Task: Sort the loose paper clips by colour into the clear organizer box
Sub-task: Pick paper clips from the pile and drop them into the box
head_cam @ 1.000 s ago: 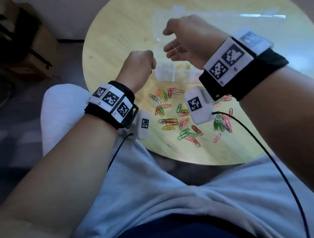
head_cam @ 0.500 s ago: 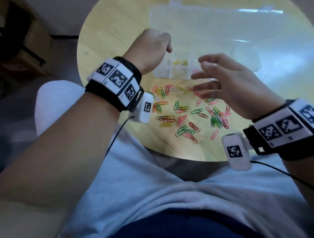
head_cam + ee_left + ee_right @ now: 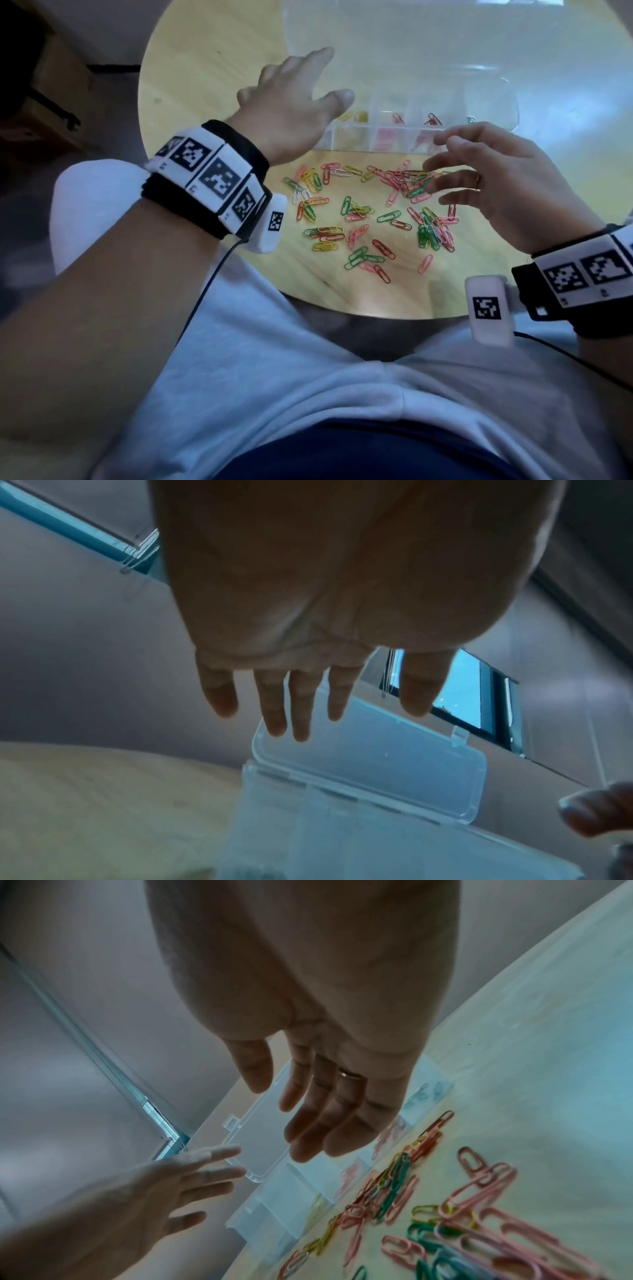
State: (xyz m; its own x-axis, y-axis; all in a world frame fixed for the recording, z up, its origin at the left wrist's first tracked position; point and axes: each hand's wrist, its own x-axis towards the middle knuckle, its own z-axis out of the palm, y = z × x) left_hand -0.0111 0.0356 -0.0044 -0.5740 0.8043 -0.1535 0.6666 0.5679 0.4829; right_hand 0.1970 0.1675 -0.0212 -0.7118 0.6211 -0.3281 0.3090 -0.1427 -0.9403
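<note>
The loose paper clips [image 3: 373, 212] are scattered on the worktop [image 3: 205, 68], just before the clear organizer box [image 3: 394, 137]. The right hand [image 3: 496, 181], fingers spread and empty, is held directly over them; the left hand [image 3: 294, 109], likewise spread, hovers by the box's left end.

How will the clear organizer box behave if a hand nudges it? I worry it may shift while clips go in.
The organizer box looks like thin plastic holding few clips, so it is probably light and may slide on the smooth table. Its open lid stands raised and could tip it backward.
</note>
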